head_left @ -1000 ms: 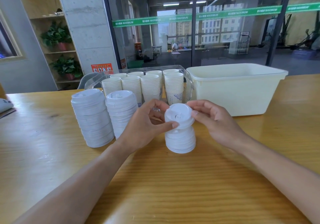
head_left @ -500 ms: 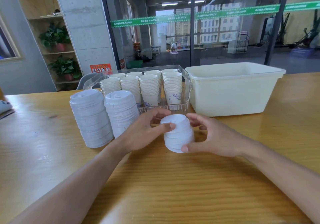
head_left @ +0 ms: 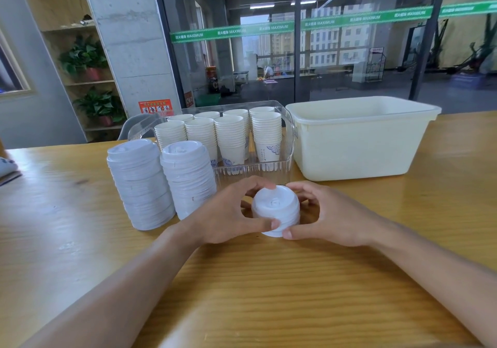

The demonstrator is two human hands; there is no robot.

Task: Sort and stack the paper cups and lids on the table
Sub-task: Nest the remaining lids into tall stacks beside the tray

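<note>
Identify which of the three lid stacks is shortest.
The stack gripped between both hands, right of the two tall stacks, reaching barely half their height.

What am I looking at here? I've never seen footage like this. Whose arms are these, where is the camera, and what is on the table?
There is no machine here: a person wears a wide-angle camera on the head, looking forward and down, so the two bare arms coming in from the bottom are their own. The left hand and right hand curl round a short stack of white lids that stands on the wooden table, thumbs at its near side. To the left stand two taller lid stacks. Behind them a clear tray holds rows of stacked paper cups. To the right is a cream tub; what it holds cannot be seen from this angle. Behind the table is a glass wall.
</note>
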